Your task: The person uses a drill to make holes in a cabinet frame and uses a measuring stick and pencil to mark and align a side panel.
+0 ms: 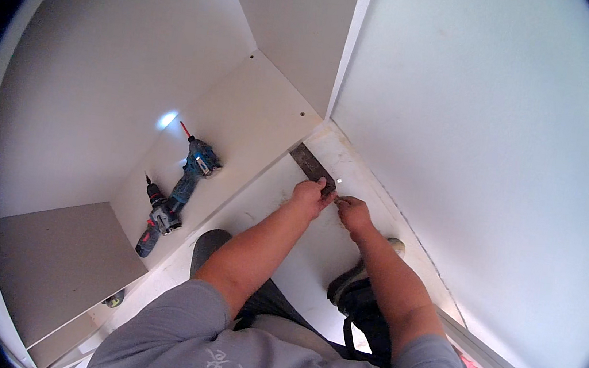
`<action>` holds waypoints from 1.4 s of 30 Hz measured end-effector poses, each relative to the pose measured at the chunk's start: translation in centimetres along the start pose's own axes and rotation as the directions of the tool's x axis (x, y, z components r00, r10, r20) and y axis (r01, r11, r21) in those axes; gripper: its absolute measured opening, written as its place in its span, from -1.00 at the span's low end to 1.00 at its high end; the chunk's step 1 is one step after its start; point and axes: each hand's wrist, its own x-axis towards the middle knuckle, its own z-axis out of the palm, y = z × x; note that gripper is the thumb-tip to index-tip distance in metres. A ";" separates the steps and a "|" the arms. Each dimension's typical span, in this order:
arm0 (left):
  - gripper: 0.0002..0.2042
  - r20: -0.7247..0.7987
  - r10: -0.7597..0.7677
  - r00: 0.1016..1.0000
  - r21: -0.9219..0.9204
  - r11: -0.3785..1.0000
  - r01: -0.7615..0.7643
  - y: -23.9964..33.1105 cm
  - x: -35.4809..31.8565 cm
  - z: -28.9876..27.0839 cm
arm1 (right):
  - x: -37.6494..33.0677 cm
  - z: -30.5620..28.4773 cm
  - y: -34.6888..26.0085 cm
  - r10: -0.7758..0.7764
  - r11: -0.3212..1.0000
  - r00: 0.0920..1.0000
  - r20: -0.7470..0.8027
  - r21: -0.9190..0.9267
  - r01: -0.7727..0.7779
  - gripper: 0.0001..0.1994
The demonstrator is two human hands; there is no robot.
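Note:
My left hand (313,198) is closed on the near end of a short, dark brown flat strip (309,162), its thumb lying on top. The strip slants away from me to the far left, along the cabinet's bottom front edge. Close beside it, my right hand (354,215) has its fingertips pinched together near the strip's end. Whatever they hold is too small to make out. Just beyond the fingers lies a tiny whitish piece (339,181).
On the white cabinet's bottom panel (262,117), to my left, lie a blue cordless driver (200,161) with a red-shafted bit and a grey-and-red cordless drill (160,217). A pale wall (489,156) rises on the right. My shoe (352,283) stands near my right forearm.

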 end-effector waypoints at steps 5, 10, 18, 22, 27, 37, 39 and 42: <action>-0.83 0.032 0.014 0.999 0.212 0.977 -0.021 -0.2 1.4 -2.2 | 0.1 -0.6 0.2 -0.110 0.992 0.992 -0.061 -0.073 0.106 -0.69; -0.84 -0.007 0.055 0.998 0.182 0.982 -0.053 -1.2 2.4 -2.0 | -0.2 -1.5 -1.1 0.007 0.999 1.000 0.012 -0.053 -0.006 -0.65; -0.87 0.026 0.139 0.990 0.273 0.952 -0.141 -2.1 3.9 -3.3 | -0.1 -0.9 0.1 0.038 0.999 0.998 -0.046 0.040 -0.036 -0.70; -0.77 0.088 0.158 0.984 0.644 0.744 -0.177 -0.8 3.5 -3.8 | -0.2 -1.0 1.0 0.053 0.996 0.998 -0.034 0.069 -0.050 -0.74; -0.53 0.199 0.189 0.962 0.977 0.033 -0.209 3.1 2.4 -3.8 | 1.2 -0.7 3.6 -0.105 0.966 0.993 -0.060 -0.241 0.088 -0.75; -0.44 0.183 0.266 0.946 0.963 -0.242 -0.119 4.0 1.2 -3.0 | -3.6 -3.4 -2.4 -0.291 0.608 0.955 0.057 -0.760 0.231 -0.68; -0.44 0.207 0.309 0.928 0.964 -0.227 -0.140 4.0 1.5 -3.5 | -3.9 -3.0 -3.3 -0.347 0.496 0.913 0.216 -0.784 0.374 -0.63; -0.45 0.258 0.344 0.903 0.947 -0.274 -0.166 3.4 2.4 -4.0 | -4.1 -0.7 -2.0 -0.469 0.354 0.821 0.326 -0.782 0.513 -0.55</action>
